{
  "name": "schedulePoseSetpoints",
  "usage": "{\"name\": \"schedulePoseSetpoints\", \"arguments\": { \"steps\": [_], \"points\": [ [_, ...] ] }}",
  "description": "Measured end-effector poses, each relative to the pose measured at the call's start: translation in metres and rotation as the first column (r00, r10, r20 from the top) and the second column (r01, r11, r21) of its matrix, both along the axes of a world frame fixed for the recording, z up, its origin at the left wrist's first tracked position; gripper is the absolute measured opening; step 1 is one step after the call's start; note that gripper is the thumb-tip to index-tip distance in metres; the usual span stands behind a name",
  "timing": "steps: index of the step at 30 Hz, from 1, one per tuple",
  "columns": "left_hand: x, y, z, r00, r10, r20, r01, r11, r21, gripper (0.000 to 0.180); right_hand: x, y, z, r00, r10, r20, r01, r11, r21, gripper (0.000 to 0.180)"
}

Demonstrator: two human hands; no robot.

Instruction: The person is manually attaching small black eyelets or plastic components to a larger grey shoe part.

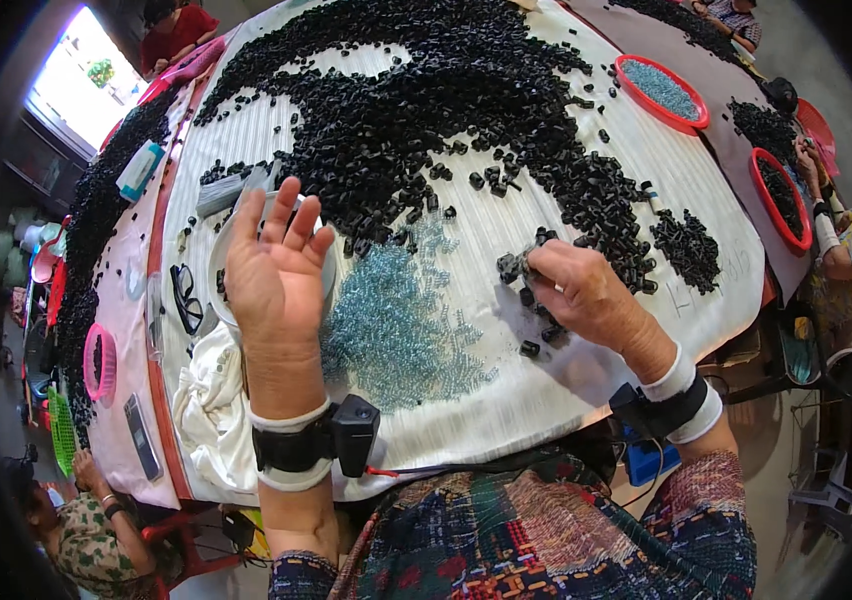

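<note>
My left hand [281,265] is raised palm up with its fingers apart, holding nothing. Behind it a round white dish [329,275] is mostly hidden. Over the cloth to the right, my right hand [586,290] is closed, its fingertips pressed on small black plastic parts [509,268]; how many it holds is hidden. Loose black parts [530,348] lie just below those fingers. Between my hands spreads a pile of tiny shiny bluish pieces that look like springs [386,325]. Beyond both hands lies a large heap of black plastic parts [396,110].
A red basket [696,124] of bluish pieces stands at the far right of the white-covered table [506,430]. Left are glasses [186,300], a crumpled white cloth [211,400] and a phone [143,437]. A separate small black pile [686,252] lies right. Other people sit around neighbouring tables.
</note>
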State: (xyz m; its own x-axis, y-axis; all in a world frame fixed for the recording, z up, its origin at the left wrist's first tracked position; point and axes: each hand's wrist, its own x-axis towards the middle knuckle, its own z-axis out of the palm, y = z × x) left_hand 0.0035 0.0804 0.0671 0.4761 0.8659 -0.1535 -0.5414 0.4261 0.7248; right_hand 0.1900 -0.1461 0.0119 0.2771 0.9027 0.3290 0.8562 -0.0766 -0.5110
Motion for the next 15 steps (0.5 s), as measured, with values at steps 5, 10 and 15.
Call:
{"name": "schedulePoseSetpoints", "arguments": {
  "steps": [5,10,15],
  "points": [
    [0.000,0.003,-0.005,0.990,-0.124,0.064,0.117,0.988,0.098,0.019,-0.020,0.007,-0.007,0.995,0.094,-0.034,-0.094,0.996,0.001,0.015],
    [0.000,-0.007,-0.014,0.996,-0.084,0.037,0.083,0.996,0.046,0.018,-0.033,0.014,-0.012,0.988,0.154,-0.007,-0.154,0.986,-0.059,0.019],
    [0.005,-0.015,-0.016,0.986,-0.155,0.062,0.154,0.988,0.020,0.016,-0.040,0.033,-0.014,0.952,0.289,0.098,-0.289,0.957,-0.011,0.031]
  ]
}}
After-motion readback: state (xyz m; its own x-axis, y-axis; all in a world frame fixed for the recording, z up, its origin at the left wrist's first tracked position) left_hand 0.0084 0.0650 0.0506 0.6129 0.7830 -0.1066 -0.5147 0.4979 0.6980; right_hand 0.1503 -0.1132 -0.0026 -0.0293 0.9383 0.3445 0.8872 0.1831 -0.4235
